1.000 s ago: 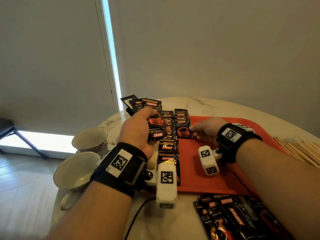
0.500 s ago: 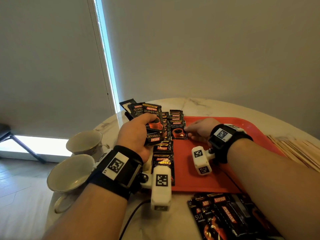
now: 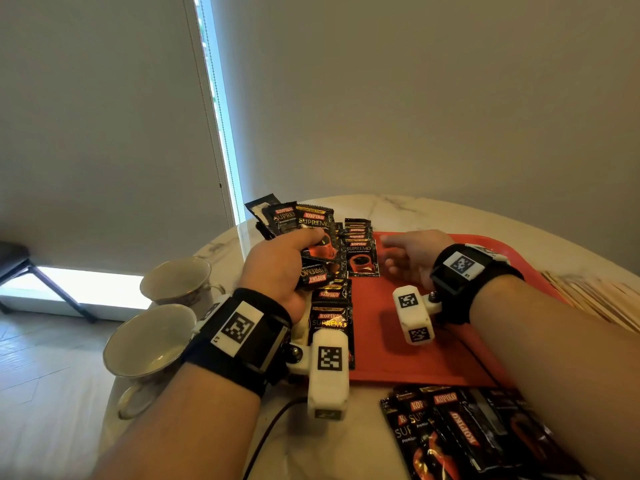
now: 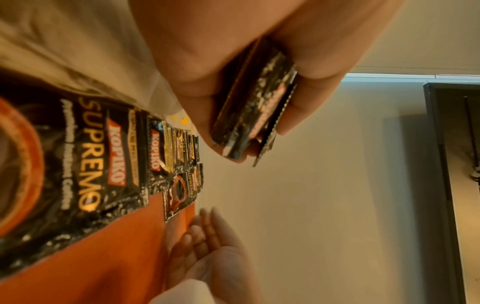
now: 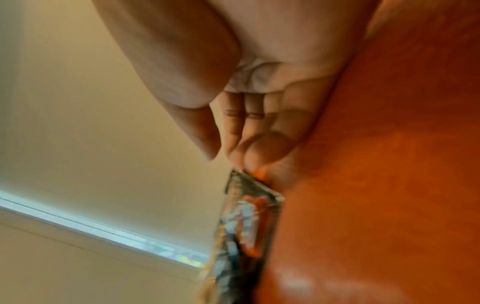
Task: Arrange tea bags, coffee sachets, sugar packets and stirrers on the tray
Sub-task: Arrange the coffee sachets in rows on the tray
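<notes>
My left hand [image 3: 277, 268] grips a fanned bunch of black Kopiko coffee sachets [image 3: 304, 233] above the left edge of the red tray [image 3: 415, 358]; the left wrist view shows the bunch [image 4: 257, 107] pinched between thumb and fingers. Rows of the same sachets [image 3: 330, 306] lie overlapped along the tray's left side. The nearest sachet of the second row [image 3: 362, 258] lies flat. My right hand [image 3: 408, 254] hovers just right of it, fingers relaxed and holding nothing. In the right wrist view its fingertips [image 5: 249, 152] are close to that sachet's edge [image 5: 246, 216].
Two empty cups [image 3: 180, 282] [image 3: 149, 344] stand left of the tray near the round marble table's edge. A loose pile of sachets [image 3: 467, 434] lies in front of the tray. Wooden stirrers [image 3: 595, 296] lie at the right. A black cable [image 3: 266, 434] runs under my left wrist.
My right hand has let go of the flat sachet and drawn back slightly to the right. The left hand keeps its bunch in place. The head view has shifted a little.
</notes>
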Demonstrator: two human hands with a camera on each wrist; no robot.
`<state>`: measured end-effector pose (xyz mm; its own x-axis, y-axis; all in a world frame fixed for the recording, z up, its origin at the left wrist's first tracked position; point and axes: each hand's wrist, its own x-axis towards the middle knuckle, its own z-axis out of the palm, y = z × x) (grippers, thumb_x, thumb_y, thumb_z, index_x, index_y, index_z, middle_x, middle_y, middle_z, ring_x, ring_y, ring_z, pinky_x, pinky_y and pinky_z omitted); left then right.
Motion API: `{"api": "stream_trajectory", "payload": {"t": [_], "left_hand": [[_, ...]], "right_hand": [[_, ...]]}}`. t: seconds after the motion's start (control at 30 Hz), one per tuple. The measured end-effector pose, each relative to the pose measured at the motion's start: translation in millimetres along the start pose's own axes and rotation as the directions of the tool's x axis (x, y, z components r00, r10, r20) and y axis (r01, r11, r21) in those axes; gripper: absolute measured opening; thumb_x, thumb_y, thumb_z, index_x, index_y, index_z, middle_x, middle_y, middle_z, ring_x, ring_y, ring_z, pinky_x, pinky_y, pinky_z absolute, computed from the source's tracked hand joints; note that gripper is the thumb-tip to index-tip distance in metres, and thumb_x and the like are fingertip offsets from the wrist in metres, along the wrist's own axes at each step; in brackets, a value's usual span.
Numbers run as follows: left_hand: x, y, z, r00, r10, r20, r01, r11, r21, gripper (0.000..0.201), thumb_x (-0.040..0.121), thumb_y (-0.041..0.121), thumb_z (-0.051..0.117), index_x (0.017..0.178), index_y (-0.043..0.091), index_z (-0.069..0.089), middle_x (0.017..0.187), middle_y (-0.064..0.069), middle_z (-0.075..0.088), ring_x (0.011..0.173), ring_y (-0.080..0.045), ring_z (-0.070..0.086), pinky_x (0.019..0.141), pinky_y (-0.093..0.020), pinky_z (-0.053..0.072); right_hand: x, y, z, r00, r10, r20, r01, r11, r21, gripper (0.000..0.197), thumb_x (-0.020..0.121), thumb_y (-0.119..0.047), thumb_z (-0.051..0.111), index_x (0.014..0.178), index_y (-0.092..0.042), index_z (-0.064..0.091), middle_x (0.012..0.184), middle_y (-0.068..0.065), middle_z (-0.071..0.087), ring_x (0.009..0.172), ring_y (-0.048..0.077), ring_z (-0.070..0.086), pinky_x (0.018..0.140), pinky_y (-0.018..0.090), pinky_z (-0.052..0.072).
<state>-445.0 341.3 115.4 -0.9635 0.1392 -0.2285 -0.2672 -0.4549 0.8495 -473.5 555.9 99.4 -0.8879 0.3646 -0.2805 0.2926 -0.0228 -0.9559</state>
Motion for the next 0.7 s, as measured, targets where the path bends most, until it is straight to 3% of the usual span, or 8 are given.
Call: {"api": "stream_trajectory", "payload": {"t": [0.1, 0.17, 0.27, 0.37, 0.43, 0.57, 0.63, 0.7], "left_hand": [[-1.3, -0.7, 1.7, 1.000, 0.003, 0.030, -0.004, 0.999, 0.042, 0.029, 0.090, 0.006, 0.075, 0.117, 0.000, 0.070, 0.099, -0.019, 0.079, 0.081, -0.035, 0.079, 0.069, -0.047, 0.064], [-3.5, -1.5, 2.9, 0.998, 0.009, 0.063, -0.013, 0.998, 0.068, 0.033, 0.088, 0.005, 0.077, 0.119, -0.001, 0.071, 0.103, -0.022, 0.079, 0.089, -0.039, 0.078, 0.083, -0.056, 0.062], [-7.6, -3.9, 3.7, 0.990, 0.009, 0.142, -0.020, 0.997, 0.078, 0.037, 0.084, 0.002, 0.076, 0.121, 0.000, 0.073, 0.109, -0.025, 0.077, 0.096, -0.042, 0.076, 0.088, -0.057, 0.059], [-11.4, -7.9, 5.4, 0.977, -0.006, 0.213, -0.018, 0.993, 0.113, 0.044, 0.072, 0.002, 0.080, 0.116, 0.001, 0.076, 0.111, -0.027, 0.075, 0.099, -0.044, 0.073, 0.097, -0.063, 0.055], [-13.2, -9.6, 6.5, 0.968, -0.007, 0.249, -0.025, 0.992, 0.126, 0.048, 0.069, 0.001, 0.081, 0.117, 0.001, 0.076, 0.112, -0.028, 0.074, 0.101, -0.045, 0.071, 0.103, -0.067, 0.050], [-13.5, -7.5, 6.7, 0.956, 0.012, 0.293, -0.047, 0.992, 0.115, 0.052, 0.071, -0.002, 0.080, 0.122, -0.005, 0.071, 0.111, -0.032, 0.071, 0.101, -0.047, 0.070, 0.103, -0.069, 0.049], [-13.2, -5.8, 5.7, 0.950, 0.027, 0.312, -0.067, 0.991, 0.116, 0.054, 0.072, -0.004, 0.082, 0.124, -0.007, 0.068, 0.120, -0.038, 0.067, 0.107, -0.051, 0.067, 0.105, -0.071, 0.047], [-13.6, -4.9, 5.1, 0.948, 0.038, 0.317, -0.080, 0.989, 0.121, 0.058, 0.071, -0.003, 0.082, 0.126, -0.007, 0.067, 0.125, -0.039, 0.066, 0.112, -0.054, 0.065, 0.105, -0.071, 0.047]], "right_hand": [[-19.1, -11.7, -1.6, 0.990, -0.134, 0.031, 0.133, 0.990, 0.050, 0.025, 0.091, -0.026, 0.075, 0.106, -0.007, 0.071, 0.068, 0.001, 0.065, 0.052, 0.011, 0.053, 0.051, 0.025, 0.047], [-39.7, -17.1, 2.0, 0.961, -0.212, 0.180, 0.199, 0.976, 0.087, 0.028, 0.088, -0.031, 0.076, 0.105, -0.009, 0.071, 0.073, 0.000, 0.065, 0.054, 0.010, 0.053, 0.055, 0.026, 0.046], [-66.6, -17.1, 11.6, 0.889, -0.238, 0.391, 0.197, 0.970, 0.142, 0.035, 0.081, -0.032, 0.078, 0.108, -0.011, 0.071, 0.078, 0.001, 0.066, 0.061, 0.013, 0.057, 0.059, 0.028, 0.046], [-72.6, -11.4, 16.2, 0.884, -0.280, 0.375, 0.214, 0.955, 0.207, 0.043, 0.078, -0.018, 0.078, 0.117, -0.002, 0.068, 0.095, 0.016, 0.071, 0.081, 0.029, 0.058, 0.073, 0.037, 0.047], [-72.3, -10.5, 14.7, 0.896, -0.264, 0.357, 0.187, 0.954, 0.235, 0.051, 0.070, -0.018, 0.080, 0.116, 0.000, 0.068, 0.108, 0.023, 0.068, 0.088, 0.031, 0.058, 0.080, 0.042, 0.045], [-69.0, -10.6, 10.6, 0.923, -0.203, 0.327, 0.112, 0.954, 0.276, 0.040, 0.070, -0.025, 0.080, 0.105, -0.010, 0.070, 0.098, 0.013, 0.066, 0.073, 0.018, 0.056, 0.062, 0.028, 0.047], [-66.4, -9.0, 11.3, 0.939, -0.172, 0.298, 0.072, 0.946, 0.317, 0.041, 0.080, -0.029, 0.076, 0.114, -0.006, 0.071, 0.098, 0.010, 0.069, 0.080, 0.020, 0.060, 0.062, 0.028, 0.048], [-66.0, -9.2, 13.7, 0.948, -0.136, 0.286, 0.026, 0.933, 0.359, 0.045, 0.087, -0.031, 0.072, 0.123, -0.004, 0.069, 0.105, 0.013, 0.071, 0.091, 0.024, 0.064, 0.072, 0.032, 0.052]]}}
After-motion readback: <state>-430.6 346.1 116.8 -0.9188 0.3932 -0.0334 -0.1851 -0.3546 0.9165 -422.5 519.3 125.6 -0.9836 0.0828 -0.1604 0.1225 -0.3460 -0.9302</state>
